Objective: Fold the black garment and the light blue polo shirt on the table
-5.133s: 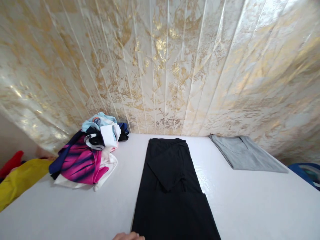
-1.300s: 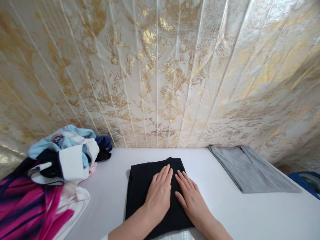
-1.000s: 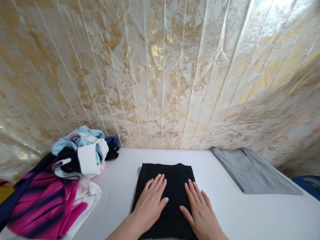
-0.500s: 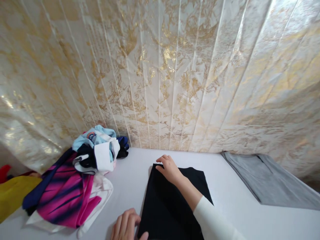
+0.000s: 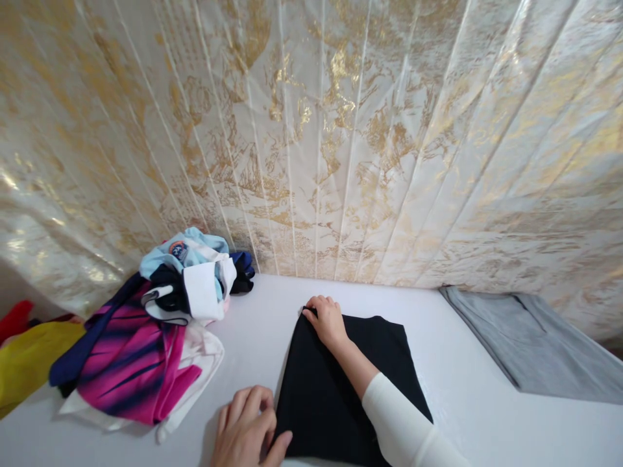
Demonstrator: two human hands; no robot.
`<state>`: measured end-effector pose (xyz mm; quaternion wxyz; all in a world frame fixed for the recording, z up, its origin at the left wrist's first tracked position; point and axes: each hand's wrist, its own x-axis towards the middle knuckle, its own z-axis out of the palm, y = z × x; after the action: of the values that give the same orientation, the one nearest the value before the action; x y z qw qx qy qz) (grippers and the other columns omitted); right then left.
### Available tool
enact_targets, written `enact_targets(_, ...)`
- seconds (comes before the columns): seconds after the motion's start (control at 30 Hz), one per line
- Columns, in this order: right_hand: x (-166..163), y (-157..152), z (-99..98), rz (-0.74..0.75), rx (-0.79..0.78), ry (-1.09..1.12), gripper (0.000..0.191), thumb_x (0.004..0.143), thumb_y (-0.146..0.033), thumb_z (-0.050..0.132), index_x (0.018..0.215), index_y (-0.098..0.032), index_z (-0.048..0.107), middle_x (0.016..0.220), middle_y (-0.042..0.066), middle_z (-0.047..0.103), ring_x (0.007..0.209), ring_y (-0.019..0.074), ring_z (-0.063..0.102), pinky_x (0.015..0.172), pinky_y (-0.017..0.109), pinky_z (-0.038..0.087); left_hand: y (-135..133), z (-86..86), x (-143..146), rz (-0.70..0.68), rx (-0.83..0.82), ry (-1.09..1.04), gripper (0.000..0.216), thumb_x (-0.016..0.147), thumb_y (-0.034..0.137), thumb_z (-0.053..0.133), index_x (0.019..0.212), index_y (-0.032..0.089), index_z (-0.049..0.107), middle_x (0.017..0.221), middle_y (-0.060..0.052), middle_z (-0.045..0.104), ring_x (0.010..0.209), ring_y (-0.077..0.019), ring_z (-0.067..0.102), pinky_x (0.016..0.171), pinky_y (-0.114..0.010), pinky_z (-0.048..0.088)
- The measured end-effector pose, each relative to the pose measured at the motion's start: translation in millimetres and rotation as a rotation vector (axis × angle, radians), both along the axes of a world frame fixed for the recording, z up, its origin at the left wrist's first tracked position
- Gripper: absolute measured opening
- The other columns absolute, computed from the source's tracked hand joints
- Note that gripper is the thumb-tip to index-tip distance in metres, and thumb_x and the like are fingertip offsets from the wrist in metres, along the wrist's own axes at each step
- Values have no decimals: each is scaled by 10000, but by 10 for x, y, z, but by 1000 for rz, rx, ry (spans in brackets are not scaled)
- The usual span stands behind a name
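White tabletop (image 5: pixel 257 344) bears a black garment (image 5: pixel 311 402) under the right hand (image 5: pixel 327 321), which pinches its far-left corner; the left hand (image 5: pixel 244 427) curls at its near-left edge, grip unclear. Beyond the left hand, leftward, sits a clothes pile (image 5: pixel 136 363); rightward, a grey garment (image 5: pixel 533 344).

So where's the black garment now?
In the head view, the black garment lies lower centre on the white table, between the clothes pile at left and the grey garment at right; the left hand and right hand are at its left edge.
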<state>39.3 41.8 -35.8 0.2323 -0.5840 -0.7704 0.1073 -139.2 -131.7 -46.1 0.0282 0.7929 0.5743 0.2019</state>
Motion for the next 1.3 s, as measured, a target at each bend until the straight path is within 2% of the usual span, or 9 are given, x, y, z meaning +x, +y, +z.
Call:
enact_targets(0.2, -19, 16, 105, -24, -13, -69, 253, 932, -388, 472, 970, -182, 613, 1038, 101, 630, 1006, 247, 535, 858, 377, 364, -38, 123, 14, 60, -6, 20, 28, 796, 206, 554, 792, 229, 568, 975, -41, 619, 899, -228, 573, 733, -355, 470)
enact_targets(0.27, 44, -111, 177, -22, -7, -70, 288, 941, -396, 446, 1040, -168, 591, 1077, 107, 628, 1029, 245, 539, 887, 383, 365, -64, 156, 55, 34, 63, -13, 197, 830, 181, 496, 1001, 236, 577, 1135, -66, 605, 1016, -232, 570, 803, -369, 483)
enact_targets(0.37, 209, -512, 226, 43, 66, -55, 313, 961, -310, 391, 1200, -160, 524, 1247, 116, 585, 1171, 219, 505, 960, 377, 353, -55, 195, 216, -84, 116, -7, 411, 886, 159, 408, 1284, 243, 462, 1359, -66, 509, 1221, -213, 492, 939, -366, 461)
enact_targets(0.47, 431, -1032, 148, 97, 136, -114, 389, 965, -278, 343, 1304, -148, 483, 1425, 132, 458, 1346, 220, 362, 1043, 402, 314, 38, 184, 467, -214, 77, 46, 501, 905, 150, 385, 1400, 222, 361, 1448, -67, 432, 1307, -204, 424, 1016, -369, 424)
enact_targets(0.57, 665, -1433, -6, 54, 116, -232, 495, 962, -404, 351, 1392, -172, 431, 1490, 112, 369, 1388, 245, 298, 1097, 442, 269, 136, 111, 667, -295, 30, 104, 556, 929, 277, 438, 1452, 162, 289, 1498, -114, 335, 1369, -251, 329, 1069, -436, 372)
enact_targets(0.67, 857, -1600, -125, -32, 58, -299, 597, 938, -528, 345, 1433, -197, 382, 1517, 84, 307, 1405, 267, 255, 1115, 472, 253, 142, 31, 715, -324, 2, 152, 652, 918, 399, 485, 1480, 182, 236, 1529, -116, 246, 1397, -303, 250, 1079, -511, 337)
enact_targets(0.87, 1041, -1433, -94, -88, 13, -272, 615, 932, -564, 321, 1439, -219, 369, 1530, 54, 274, 1411, 241, 240, 1116, 452, 273, 112, 97, 707, -320, -64, 158, 658, 928, 456, 453, 1487, 193, 225, 1540, -115, 197, 1414, -328, 174, 1076, -532, 322)
enact_targets(1.07, 1071, -1051, -67, -196, 55, -240, 610, 941, -538, 307, 1431, -181, 385, 1519, 105, 299, 1409, 246, 246, 1110, 475, 267, 610, 281, 1029, -326, -29, 150, 598, 948, 399, 417, 1466, 136, 271, 1534, -122, 230, 1419, -269, 189, 1122, -487, 273)
enact_targets(1.3, 1062, -850, -216, -259, 14, -298, 631, 919, -566, 368, 1435, -202, 384, 1535, 101, 267, 1423, 300, 177, 1111, 493, 225, 944, 34, 979, 6, -9, 157, 675, 914, 498, 438, 1422, 61, 353, 1495, -231, 275, 1388, -361, 238, 1079, -525, 304)
